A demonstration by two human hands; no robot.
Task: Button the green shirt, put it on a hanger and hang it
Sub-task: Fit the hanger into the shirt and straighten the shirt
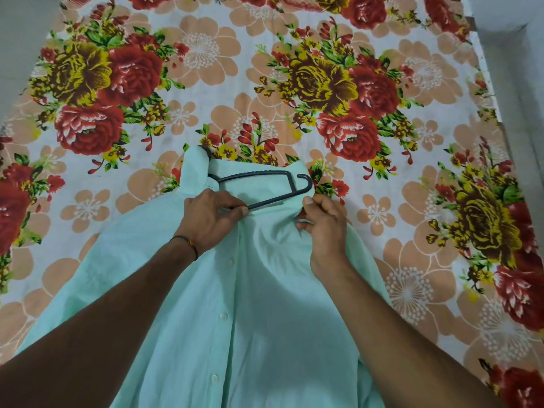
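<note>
The pale green shirt (250,304) lies front up on the bed, its button placket running down the middle with several white buttons fastened. A dark plastic hanger (265,184) lies across the collar area, its hook pointing right; its left end is tucked into the shirt's left shoulder. My left hand (212,219) pinches the hanger's lower bar where it meets the shirt's neck opening. My right hand (323,225) grips a fold of shirt fabric at the right of the collar, just below the hanger's hook.
A floral bedsheet (206,69) with red and yellow roses covers the bed under the shirt. The bed's right edge (488,92) borders a grey floor. A thin cord bracelet is on my left wrist.
</note>
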